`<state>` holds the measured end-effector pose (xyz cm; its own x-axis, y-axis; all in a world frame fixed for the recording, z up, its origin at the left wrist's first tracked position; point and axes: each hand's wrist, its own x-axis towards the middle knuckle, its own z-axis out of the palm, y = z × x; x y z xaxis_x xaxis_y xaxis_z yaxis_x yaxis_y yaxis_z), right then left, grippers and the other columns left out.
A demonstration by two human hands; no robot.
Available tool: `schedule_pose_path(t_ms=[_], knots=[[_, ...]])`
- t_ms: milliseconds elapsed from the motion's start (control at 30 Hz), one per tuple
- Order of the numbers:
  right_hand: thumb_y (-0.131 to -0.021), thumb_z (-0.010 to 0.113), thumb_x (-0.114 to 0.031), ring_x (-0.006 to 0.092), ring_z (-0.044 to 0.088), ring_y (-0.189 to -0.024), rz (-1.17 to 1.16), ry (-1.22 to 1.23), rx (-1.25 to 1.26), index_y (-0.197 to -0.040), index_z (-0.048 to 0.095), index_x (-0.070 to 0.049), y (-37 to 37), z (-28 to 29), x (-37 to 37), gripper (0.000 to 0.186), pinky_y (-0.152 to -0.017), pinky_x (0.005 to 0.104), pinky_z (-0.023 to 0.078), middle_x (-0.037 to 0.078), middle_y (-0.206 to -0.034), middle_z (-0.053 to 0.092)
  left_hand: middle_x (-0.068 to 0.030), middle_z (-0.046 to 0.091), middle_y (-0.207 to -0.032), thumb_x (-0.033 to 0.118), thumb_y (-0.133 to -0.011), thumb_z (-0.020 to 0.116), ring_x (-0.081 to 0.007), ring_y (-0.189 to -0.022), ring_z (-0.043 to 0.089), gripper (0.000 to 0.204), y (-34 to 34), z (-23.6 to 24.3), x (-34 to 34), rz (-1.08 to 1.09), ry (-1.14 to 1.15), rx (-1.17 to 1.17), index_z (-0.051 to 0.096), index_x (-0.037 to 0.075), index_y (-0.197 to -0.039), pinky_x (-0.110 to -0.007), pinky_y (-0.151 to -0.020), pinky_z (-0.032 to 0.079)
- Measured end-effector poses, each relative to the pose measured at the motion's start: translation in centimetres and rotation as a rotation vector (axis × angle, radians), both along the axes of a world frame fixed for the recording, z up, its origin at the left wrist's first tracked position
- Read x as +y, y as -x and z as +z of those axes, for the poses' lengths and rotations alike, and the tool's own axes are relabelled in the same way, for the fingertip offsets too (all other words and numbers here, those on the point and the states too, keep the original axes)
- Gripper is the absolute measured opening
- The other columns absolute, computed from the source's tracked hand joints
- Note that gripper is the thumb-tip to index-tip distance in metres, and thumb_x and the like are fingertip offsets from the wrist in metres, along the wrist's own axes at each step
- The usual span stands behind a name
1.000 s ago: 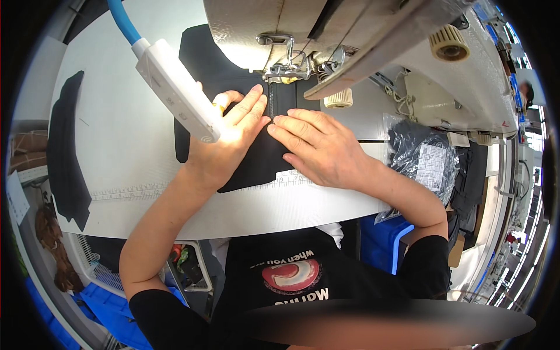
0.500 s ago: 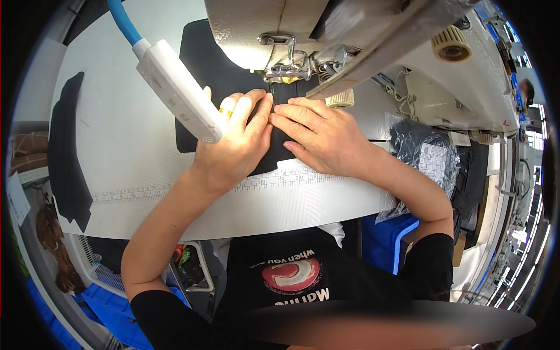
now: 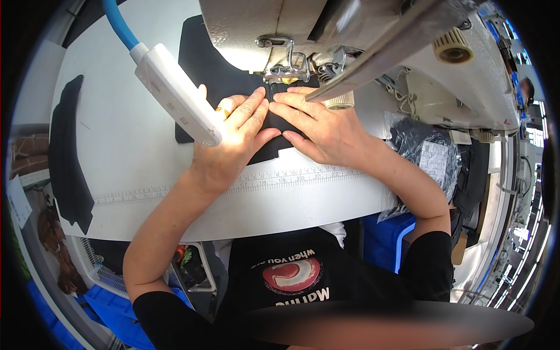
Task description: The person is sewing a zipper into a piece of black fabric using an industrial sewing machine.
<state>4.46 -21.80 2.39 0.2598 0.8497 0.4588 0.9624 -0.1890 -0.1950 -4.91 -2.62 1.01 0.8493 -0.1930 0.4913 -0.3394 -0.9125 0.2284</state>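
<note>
A dark fabric piece [image 3: 207, 58] with a zipper [image 3: 271, 90] lies beneath a sewing machine's presser foot [image 3: 284, 78]. My left hand [image 3: 236, 140] rests open on the fabric left of the zipper, fingertips near the foot; a yellow band circles one finger, and a white lamp [image 3: 175, 93] on a blue tube partly hides this hand. Right of the zipper, my right hand [image 3: 326, 128] lies open on the same fabric, fingers spread and angled inward. A grey metal bar [image 3: 356, 64] and a cream knob [image 3: 340, 100] sit just above it. A printed ruler [image 3: 274, 181] runs along the table below both hands.
At left lies a long dark fabric piece [image 3: 71, 151]. The machine body [image 3: 431, 81] spans the back right, with a plastic bag [image 3: 424, 157] and dark cloth [image 3: 472, 175] below it. Blue bins [image 3: 379, 233] and a white basket [image 3: 108, 265] stand under the table's edge.
The fabric has slid away from me toward the machine, uncovering more of the ruler. My hands have moved forward with it, the right one more clearly, and the left thumb now sticks out sideways.
</note>
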Motion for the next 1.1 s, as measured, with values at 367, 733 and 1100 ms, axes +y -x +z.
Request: schedule_pose_path(t_ms=[367,733,1100], knots=[[-0.076,0.073,-0.017,0.0264,0.063,-0.093,-0.025,-0.06,0.005,-0.105,0.065,-0.003,-0.5,-0.4,0.4,0.034,-0.085,0.0364,0.051,0.009,-0.103,0.068,-0.0033,0.065,-0.114,0.027,-0.069,0.078,-0.0205,-0.095,0.062,0.042,-0.2,-0.5,0.1,-0.009,-0.037,-0.113,0.068,0.008,-0.106,-0.062,-0.103,0.028],[-0.075,0.074,-0.017,0.0283,0.062,-0.089,-0.087,-0.098,-0.036,-0.088,0.069,-0.004,-0.6,-1.2,0.4,0.019,-0.074,0.035,0.053,0.01,-0.088,0.065,-0.0071,0.064,-0.113,0.02,-0.073,0.078,-0.0221,-0.1,0.06,0.042,-1.0,0.2,0.4,-0.017,0.007,-0.008,0.067,0.005,-0.111,-0.044,-0.094,0.035],[-0.073,0.073,-0.013,0.0289,0.063,-0.092,-0.073,-0.114,-0.074,-0.077,0.07,-0.005,-0.9,-2.0,0.5,0.009,-0.073,0.0354,0.054,0.014,-0.088,0.067,-0.0059,0.065,-0.114,0.02,-0.071,0.079,-0.0211,-0.099,0.062,0.041,-1.2,-0.5,0.3,-0.03,-0.006,-0.13,0.069,0.006,-0.108,-0.042,-0.094,0.036]])
